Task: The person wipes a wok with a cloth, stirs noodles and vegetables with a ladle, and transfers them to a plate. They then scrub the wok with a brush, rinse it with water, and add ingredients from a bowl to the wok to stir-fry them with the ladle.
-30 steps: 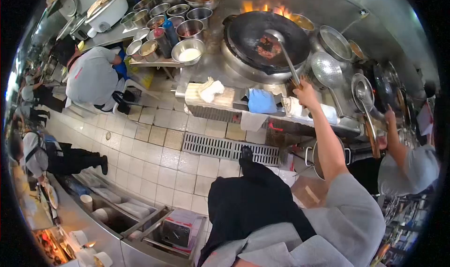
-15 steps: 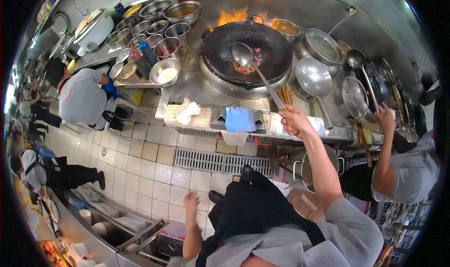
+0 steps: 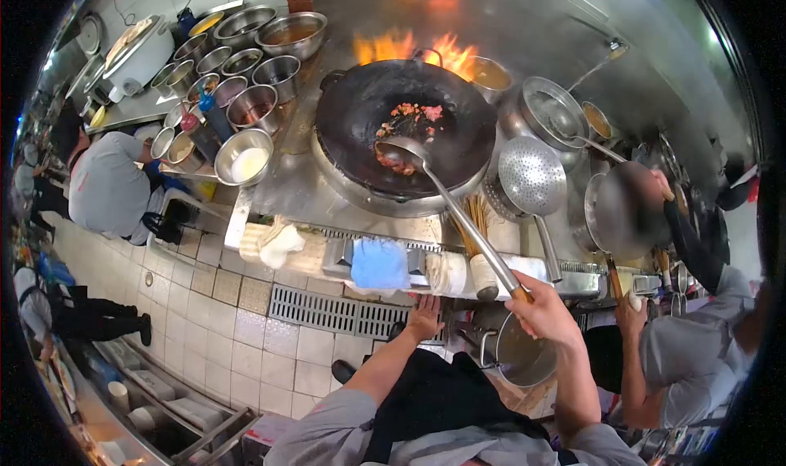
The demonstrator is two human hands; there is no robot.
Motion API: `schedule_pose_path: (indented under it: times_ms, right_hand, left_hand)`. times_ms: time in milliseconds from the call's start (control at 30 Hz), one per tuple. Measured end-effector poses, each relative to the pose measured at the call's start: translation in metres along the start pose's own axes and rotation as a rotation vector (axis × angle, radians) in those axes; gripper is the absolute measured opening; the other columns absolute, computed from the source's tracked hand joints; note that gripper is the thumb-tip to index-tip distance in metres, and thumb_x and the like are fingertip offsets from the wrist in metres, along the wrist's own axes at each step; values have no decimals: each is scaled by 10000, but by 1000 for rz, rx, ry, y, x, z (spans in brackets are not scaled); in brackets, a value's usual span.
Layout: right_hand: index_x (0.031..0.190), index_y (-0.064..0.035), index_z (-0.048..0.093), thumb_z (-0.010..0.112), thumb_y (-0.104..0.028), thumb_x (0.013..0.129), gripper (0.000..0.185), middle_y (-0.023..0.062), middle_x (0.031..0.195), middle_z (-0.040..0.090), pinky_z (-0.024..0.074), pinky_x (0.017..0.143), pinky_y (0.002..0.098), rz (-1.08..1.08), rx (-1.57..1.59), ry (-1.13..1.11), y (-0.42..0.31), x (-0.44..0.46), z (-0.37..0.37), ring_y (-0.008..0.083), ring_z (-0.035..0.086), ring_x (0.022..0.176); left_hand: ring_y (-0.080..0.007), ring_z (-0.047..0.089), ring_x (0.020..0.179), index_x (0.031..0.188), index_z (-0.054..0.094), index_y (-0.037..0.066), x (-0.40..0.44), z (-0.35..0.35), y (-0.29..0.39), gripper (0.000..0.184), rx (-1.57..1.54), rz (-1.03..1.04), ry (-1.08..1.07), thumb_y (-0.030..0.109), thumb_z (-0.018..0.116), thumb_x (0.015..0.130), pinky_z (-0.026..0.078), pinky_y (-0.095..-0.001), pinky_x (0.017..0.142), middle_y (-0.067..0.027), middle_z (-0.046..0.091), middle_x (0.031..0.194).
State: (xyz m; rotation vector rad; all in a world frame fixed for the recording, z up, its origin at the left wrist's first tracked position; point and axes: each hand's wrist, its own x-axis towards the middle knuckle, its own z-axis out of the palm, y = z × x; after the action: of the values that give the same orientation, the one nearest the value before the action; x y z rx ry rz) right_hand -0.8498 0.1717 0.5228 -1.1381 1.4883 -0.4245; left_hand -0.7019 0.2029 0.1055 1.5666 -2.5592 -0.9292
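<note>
My right hand [image 3: 544,305] is wrapped round the wooden end of a long metal ladle [image 3: 469,220]. The ladle's bowl rests inside a large black wok [image 3: 344,130], against small reddish pieces of food [image 3: 431,112] spread over its middle. Flames [image 3: 450,55] rise behind the wok. My left hand [image 3: 424,317] is held out with its fingers spread, near the counter's front edge, below a folded blue cloth [image 3: 380,264]. Nothing shows in it.
Metal bowls [image 3: 252,106] and squeeze bottles stand left of the wok. A perforated skimmer [image 3: 532,175] lies at its right. A co-worker [image 3: 688,351] stands at the right; another person [image 3: 110,183] sits at the left. A pot [image 3: 524,351] stands below the counter.
The view has shifted. My left hand has come into view and moved up to the counter's edge. The ladle has moved within the wok. The co-worker's arm now reaches toward the right-hand pans.
</note>
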Motion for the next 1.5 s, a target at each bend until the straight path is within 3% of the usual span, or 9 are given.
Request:
schedule_pose_path:
  times_ms: [300, 533, 767, 867, 1000, 1067, 1200, 1300, 1500]
  right_hand:
    - [1336, 10, 458, 591, -50, 825, 531, -23, 610, 444, 336, 360, 240, -601, -423, 401, 26, 138, -1, 67, 425, 399]
    - [1371, -31, 437, 628, -132, 850, 564, -9, 581, 489, 338, 332, 224, -14, 22, -68, 3, 26, -28, 65, 451, 408]
    - [1344, -13, 457, 612, -148, 814, 569, 16, 598, 528, 365, 346, 237, -899, -452, 428, 46, 206, -14, 89, 492, 427]
    - [1348, -10, 453, 600, -131, 828, 554, 15, 591, 532, 348, 329, 245, -893, -471, 346, 46, 164, 1, 93, 478, 395]
    - [1362, -13, 440, 580, -101, 845, 542, 7, 572, 517, 332, 317, 243, -148, 69, -62, -10, 63, 3, 79, 445, 361]
    - [1371, -17, 432, 574, -89, 853, 542, -9, 561, 495, 321, 309, 236, -80, 174, -77, -10, 86, -1, 62, 417, 345]
    - [1349, 32, 435, 595, -68, 806, 574, 99, 674, 582, 451, 517, 296, -501, -316, 296, -15, 143, 18, 180, 580, 561]
    - [1333, 44, 438, 596, -57, 797, 568, 120, 713, 587, 457, 565, 306, -675, -451, 457, 20, 161, 39, 208, 596, 623]
    - [1394, 30, 359, 562, -15, 835, 597, 4, 635, 511, 321, 346, 232, -113, 144, 136, -17, 78, 69, 81, 421, 389]
  left_hand:
    - [-335, 98, 1435, 1477, 118, 4, 6, -17, 19, 894, 10, -158, -267, 499, 546, 868, 221, -527, 1113, -180, 101, 1552]
    - [-412, 212, 1383, 1370, 373, -15, -97, 0, -46, 748, -50, -254, 79, 474, 580, 844, 266, -487, 1100, -284, 255, 1466]
    - [-431, 465, 1213, 1217, 532, -86, -254, -8, -117, 695, -400, -855, 222, 484, 584, 823, 377, -440, 1023, -325, 533, 1211]
    - [-398, 639, 932, 1079, 618, -71, -334, 55, -154, 578, -475, -998, 308, 451, 607, 830, 497, -410, 836, -277, 662, 914]
    - [-413, 630, 905, 846, 688, -26, -437, 174, -184, 546, -223, -862, -128, 510, 585, 817, 473, -457, 859, -287, 645, 920]
    - [-385, 639, 775, 720, 664, 0, -442, 109, -133, 509, -528, -1062, -317, 496, 600, 815, 483, -470, 745, -259, 640, 751]
    - [-349, 632, 718, 700, 638, 3, -464, 111, -155, 436, -696, -439, 32, 421, 599, 818, 469, -469, 663, -219, 627, 679]
    - [-316, 639, 716, 705, 633, 6, -402, 77, -191, 361, -737, -846, -104, 345, 579, 818, 477, -456, 673, -202, 639, 689]
    - [-283, 668, 794, 1019, 680, 6, -338, 8, -263, 414, -930, -952, 345, 355, 590, 814, 511, -384, 731, -153, 695, 842]
